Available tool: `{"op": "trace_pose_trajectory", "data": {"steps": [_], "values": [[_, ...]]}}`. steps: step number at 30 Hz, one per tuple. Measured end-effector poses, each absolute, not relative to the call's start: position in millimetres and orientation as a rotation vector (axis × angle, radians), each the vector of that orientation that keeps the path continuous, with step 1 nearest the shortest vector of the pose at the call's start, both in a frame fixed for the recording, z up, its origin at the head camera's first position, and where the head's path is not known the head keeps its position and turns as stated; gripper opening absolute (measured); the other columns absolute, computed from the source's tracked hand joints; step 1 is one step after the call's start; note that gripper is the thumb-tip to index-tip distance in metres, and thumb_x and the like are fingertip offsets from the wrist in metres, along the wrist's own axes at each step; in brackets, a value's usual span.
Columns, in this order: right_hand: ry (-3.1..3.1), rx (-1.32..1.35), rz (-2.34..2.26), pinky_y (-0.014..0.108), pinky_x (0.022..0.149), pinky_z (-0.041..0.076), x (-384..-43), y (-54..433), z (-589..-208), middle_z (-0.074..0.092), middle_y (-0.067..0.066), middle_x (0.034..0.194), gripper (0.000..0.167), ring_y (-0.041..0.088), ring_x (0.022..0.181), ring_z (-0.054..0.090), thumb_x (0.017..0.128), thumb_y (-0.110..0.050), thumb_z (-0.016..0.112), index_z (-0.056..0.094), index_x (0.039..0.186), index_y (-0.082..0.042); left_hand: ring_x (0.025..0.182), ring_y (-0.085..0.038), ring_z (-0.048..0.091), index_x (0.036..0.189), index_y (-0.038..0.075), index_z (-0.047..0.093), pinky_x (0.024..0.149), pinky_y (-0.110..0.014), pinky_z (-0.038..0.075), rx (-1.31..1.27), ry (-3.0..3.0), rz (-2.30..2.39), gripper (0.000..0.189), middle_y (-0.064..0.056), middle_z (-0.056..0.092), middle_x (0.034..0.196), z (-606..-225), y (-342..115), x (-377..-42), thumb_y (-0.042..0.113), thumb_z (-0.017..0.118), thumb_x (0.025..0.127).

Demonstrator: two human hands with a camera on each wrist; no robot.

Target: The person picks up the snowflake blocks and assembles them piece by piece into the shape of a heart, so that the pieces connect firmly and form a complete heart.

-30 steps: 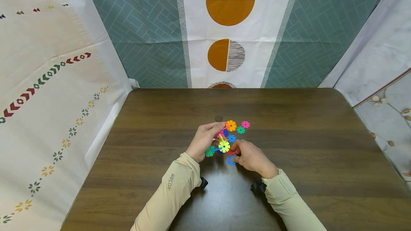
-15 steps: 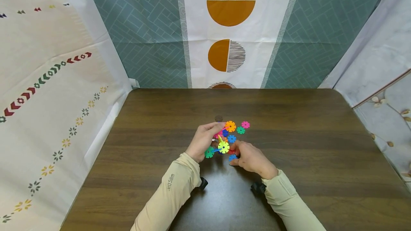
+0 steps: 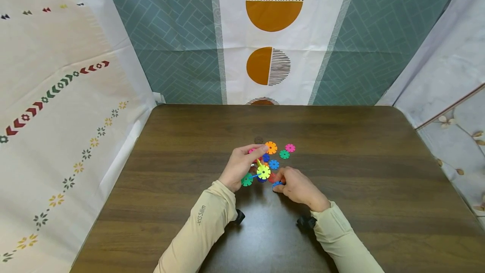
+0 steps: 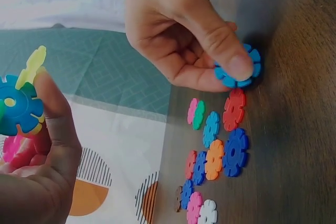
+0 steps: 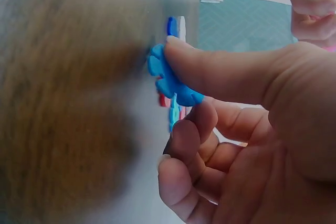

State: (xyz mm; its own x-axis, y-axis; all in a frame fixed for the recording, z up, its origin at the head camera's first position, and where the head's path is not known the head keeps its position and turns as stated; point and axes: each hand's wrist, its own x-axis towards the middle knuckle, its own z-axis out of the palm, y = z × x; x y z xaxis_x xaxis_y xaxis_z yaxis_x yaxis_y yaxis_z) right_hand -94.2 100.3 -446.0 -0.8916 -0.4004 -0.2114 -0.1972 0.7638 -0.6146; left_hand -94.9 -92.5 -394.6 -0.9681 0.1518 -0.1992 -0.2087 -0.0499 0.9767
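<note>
In the head view my left hand holds up a cluster of joined notched plastic discs, with a yellow disc, a green disc and an orange disc showing. The left wrist view shows a blue disc of that cluster beside the fingers; part of it is cut off by the frame. Just to the right, low over the table, my right hand pinches a single blue disc between thumb and fingers, tilted on edge. A loose red disc lies close by it.
More loose discs lie on the brown wooden table: dark blue, orange, light blue, white and several others. A pink disc and a green disc lie farther back. Curtains hang around the table.
My right hand has picked at the blue disc and turned it from lying flat to tilted on edge in its pinch. The cluster in my left hand has turned slightly.
</note>
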Motion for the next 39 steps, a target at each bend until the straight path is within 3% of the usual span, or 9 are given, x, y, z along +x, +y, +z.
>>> {"op": "trace_pose_trajectory", "data": {"steps": [4, 8, 15, 18, 25, 39], "values": [[2.631, -0.482, -0.963, 0.028, 0.056, 0.043, -96.0, 105.1, -442.4, 0.055, -0.002, 0.074, 0.013, 0.014, 0.064, 0.049, 0.087, -0.018, 0.074, 0.062, 0.086, -0.011, 0.073, -0.019, 0.057, 0.117, 0.009, 0.07, 0.065, -0.031, 0.053, -0.064, 1.98, 2.115, 0.041, -0.004, 0.064, 0.089, -395.5, -92.9, -95.3, 0.039, 0.07, 0.089], [2.655, -0.455, -1.164, 0.028, 0.054, 0.044, -98.1, 109.7, -435.9, 0.055, 0.001, 0.073, 0.014, 0.016, 0.062, 0.05, 0.094, -0.021, 0.066, 0.058, 0.095, -0.009, 0.071, -0.017, 0.058, 0.113, 0.008, 0.07, 0.064, -0.031, 0.051, -0.051, 1.957, 2.13, 0.04, -0.006, 0.066, 0.084, -395.5, -93.0, -95.4, 0.04, 0.069, 0.089], [2.749, -0.543, -1.545, 0.026, 0.058, 0.047, -97.5, 113.2, -425.1, 0.059, 0.002, 0.08, 0.013, 0.018, 0.067, 0.054, 0.098, -0.019, 0.06, 0.055, 0.106, -0.009, 0.068, -0.018, 0.054, 0.117, 0.005, 0.069, 0.061, -0.027, 0.051, -0.053, 1.99, 2.117, 0.041, -0.005, 0.066, 0.094, -396.0, -92.0, -95.5, 0.037, 0.067, 0.092], [2.759, -0.576, -1.653, 0.024, 0.059, 0.048, -96.5, 111.8, -421.8, 0.061, 0.001, 0.083, 0.013, 0.017, 0.068, 0.055, 0.097, -0.021, 0.06, 0.06, 0.105, -0.01, 0.069, -0.017, 0.054, 0.119, 0.007, 0.068, 0.06, -0.025, 0.051, -0.05, 1.994, 2.115, 0.04, -0.006, 0.066, 0.097, -395.5, -91.8, -95.3, 0.037, 0.067, 0.092], [2.768, -0.593, -1.793, 0.023, 0.057, 0.047, -93.7, 110.1, -415.6, 0.067, 0.001, 0.083, 0.013, 0.019, 0.068, 0.054, 0.093, -0.022, 0.067, 0.067, 0.1, -0.011, 0.08, -0.016, 0.054, 0.126, 0.024, 0.067, 0.065, -0.031, 0.051, -0.024, 1.984, 2.104, 0.038, -0.004, 0.065, 0.112, -393.4, -91.5, -94.6, 0.041, 0.066, 0.091], [2.864, -0.633, -1.811, 0.022, 0.059, 0.049, -91.1, 110.7, -410.0, 0.066, -0.003, 0.081, 0.01, 0.016, 0.066, 0.055, 0.088, -0.015, 0.072, 0.072, 0.098, -0.011, 0.08, -0.017, 0.056, 0.125, 0.028, 0.067, 0.063, -0.026, 0.05, -0.009, 1.945, 2.1, 0.037, -0.005, 0.066, 0.111, -391.2, -88.2, -94.0, 0.042, 0.066, 0.091]]}}
